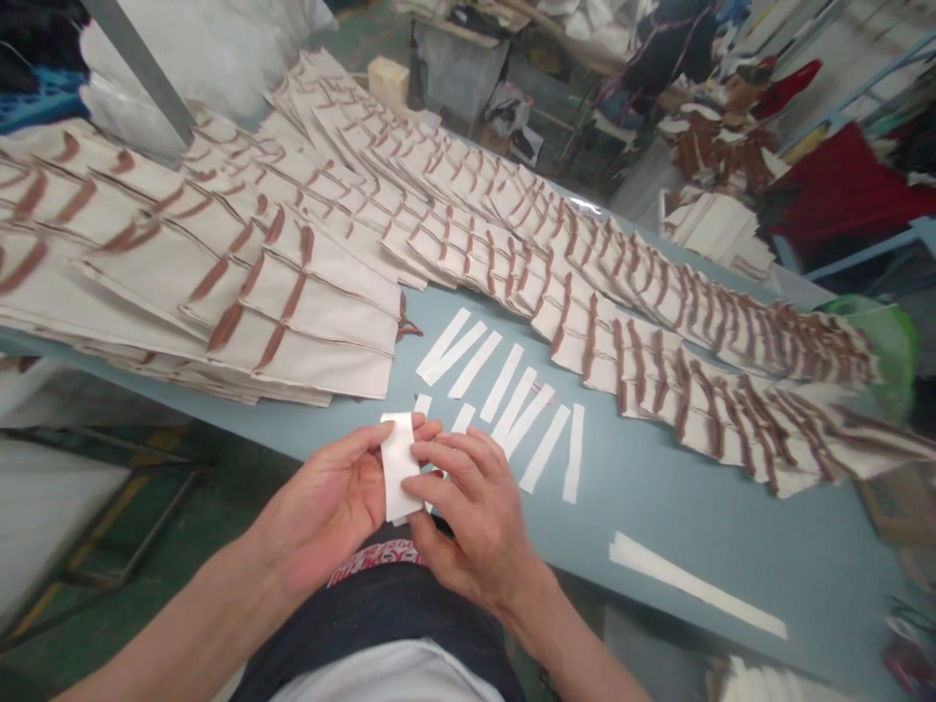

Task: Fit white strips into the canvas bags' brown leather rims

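Over the near edge of the blue-green table, both hands hold a small white strip (400,468), which looks folded or stacked. My left hand (329,497) grips its left side, with the thumb at the upper edge. From the right, the fingertips of my right hand (475,507) press on the strip's face and its thumb sits at the lower end. Just beyond the hands, several loose white strips (501,383) lie slanted on the table. Some of them are partly hidden behind my right hand.
Overlapping cream fabric panels (336,331) with brown bands are piled on the left of the table (585,546). Long rows of similar panels (585,322) run along the far side. Longer cream strips (694,585) lie at the right front. A metal post (142,73) rises at upper left.
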Action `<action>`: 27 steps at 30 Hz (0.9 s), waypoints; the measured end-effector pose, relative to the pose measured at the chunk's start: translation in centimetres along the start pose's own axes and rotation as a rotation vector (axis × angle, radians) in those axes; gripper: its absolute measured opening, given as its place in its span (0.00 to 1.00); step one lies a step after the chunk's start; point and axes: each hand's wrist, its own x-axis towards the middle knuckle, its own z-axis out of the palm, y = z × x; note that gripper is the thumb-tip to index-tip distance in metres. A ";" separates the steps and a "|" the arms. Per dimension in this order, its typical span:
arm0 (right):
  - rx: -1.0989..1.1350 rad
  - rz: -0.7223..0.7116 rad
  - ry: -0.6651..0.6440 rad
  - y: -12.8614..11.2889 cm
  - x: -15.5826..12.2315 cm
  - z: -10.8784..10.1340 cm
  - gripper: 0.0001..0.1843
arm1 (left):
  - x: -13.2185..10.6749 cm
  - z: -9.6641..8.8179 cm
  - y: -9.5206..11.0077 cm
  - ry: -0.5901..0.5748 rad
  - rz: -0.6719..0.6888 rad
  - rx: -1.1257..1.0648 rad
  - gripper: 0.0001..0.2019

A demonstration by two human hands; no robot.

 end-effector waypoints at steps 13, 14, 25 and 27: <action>0.177 0.225 0.199 -0.7 -0.2 2.0 0.10 | 3.1 -2.7 -2.2 -0.104 0.319 0.304 0.05; 0.203 0.258 0.197 -0.8 -0.2 2.0 0.10 | 3.4 -3.1 -2.5 -0.119 0.354 0.333 0.05; 0.614 0.941 0.254 -0.5 -0.8 2.9 0.17 | 4.5 -5.0 -4.5 -0.195 0.339 0.561 0.29; 0.677 0.970 0.307 -0.3 -0.6 3.0 0.19 | 4.3 -5.3 -4.5 -0.221 0.336 0.620 0.32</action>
